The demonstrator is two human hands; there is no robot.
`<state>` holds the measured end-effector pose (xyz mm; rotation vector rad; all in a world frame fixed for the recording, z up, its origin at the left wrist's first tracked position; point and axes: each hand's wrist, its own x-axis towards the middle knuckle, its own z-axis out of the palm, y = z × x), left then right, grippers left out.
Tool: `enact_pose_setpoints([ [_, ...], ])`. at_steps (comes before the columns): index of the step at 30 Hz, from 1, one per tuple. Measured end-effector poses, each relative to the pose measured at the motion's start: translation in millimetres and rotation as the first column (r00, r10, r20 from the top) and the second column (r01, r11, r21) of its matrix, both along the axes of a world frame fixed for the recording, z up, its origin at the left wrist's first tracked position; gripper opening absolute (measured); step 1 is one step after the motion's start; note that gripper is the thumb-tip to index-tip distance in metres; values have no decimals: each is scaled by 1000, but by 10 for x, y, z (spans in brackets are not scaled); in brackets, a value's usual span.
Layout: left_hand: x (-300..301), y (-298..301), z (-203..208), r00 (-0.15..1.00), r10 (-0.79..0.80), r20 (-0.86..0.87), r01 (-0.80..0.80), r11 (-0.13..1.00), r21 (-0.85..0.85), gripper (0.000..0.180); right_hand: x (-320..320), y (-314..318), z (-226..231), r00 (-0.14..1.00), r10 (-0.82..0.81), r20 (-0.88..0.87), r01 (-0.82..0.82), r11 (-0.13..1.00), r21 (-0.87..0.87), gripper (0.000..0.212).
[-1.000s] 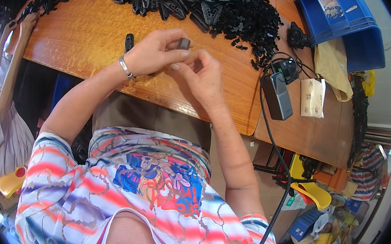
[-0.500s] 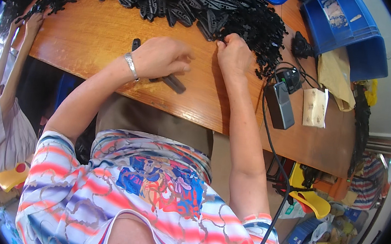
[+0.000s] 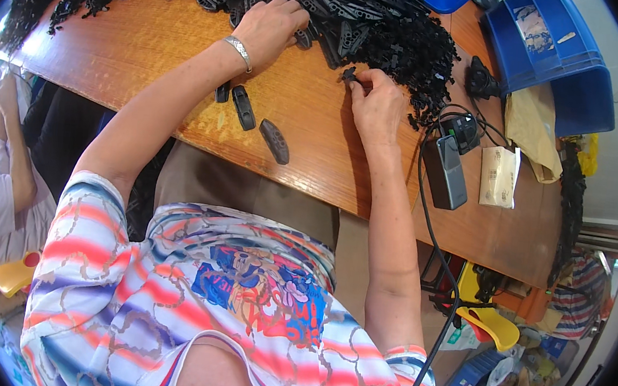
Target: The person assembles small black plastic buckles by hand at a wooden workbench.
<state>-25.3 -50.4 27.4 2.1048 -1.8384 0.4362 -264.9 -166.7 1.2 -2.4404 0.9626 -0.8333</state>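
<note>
My left hand (image 3: 269, 29), with a silver bracelet at its wrist, is at the near edge of a heap of long black plastic parts (image 3: 327, 1). Its fingers curl downward, and what they grip, if anything, is hidden. Between thumb and fingertips, my right hand (image 3: 378, 107) pinches a small black plastic piece (image 3: 349, 75) just above the table, by a heap of small black pieces (image 3: 419, 55). Nearer me, a long black part showing its hollow side (image 3: 243, 107) lies beside a second one with a smooth back (image 3: 274, 141). Another black part (image 3: 222, 91) is partly covered by my left forearm.
A black box-shaped device (image 3: 447, 173) with cables stands right of my right forearm, beside a paper-wrapped pack (image 3: 499, 176). Blue bins (image 3: 549, 52) are at the far right. One cable runs down past my right arm. Another person (image 3: 4, 186) sits at the left.
My left hand has moved away from the loose parts, up to the heap. My right hand has drawn back slightly, bringing the small black piece into sight. The other person's arms have lowered.
</note>
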Motion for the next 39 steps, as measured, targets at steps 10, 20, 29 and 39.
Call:
enact_pose_setpoints([
  [10, -133, 95, -73, 997, -31, -64, 35, 998, 59, 19, -33, 81, -105, 902, -4, 432, -216, 861, 460, 12],
  [20, -259, 191, -1, 980, -92, -176, 98, 995, 30, 24, -111, 86, 183, 962, -6, 272, -179, 741, 647, 26],
  [29, -454, 300, 208, 714, -161, -682, 192, 981, -32, 21, -118, 77, 243, 964, 7, 266, -203, 668, 716, 19],
  [39, -482, 260, 6, 636, -261, -726, 210, 964, -162, 23, -134, 200, 425, 898, 71, 435, -282, 852, 442, 9],
])
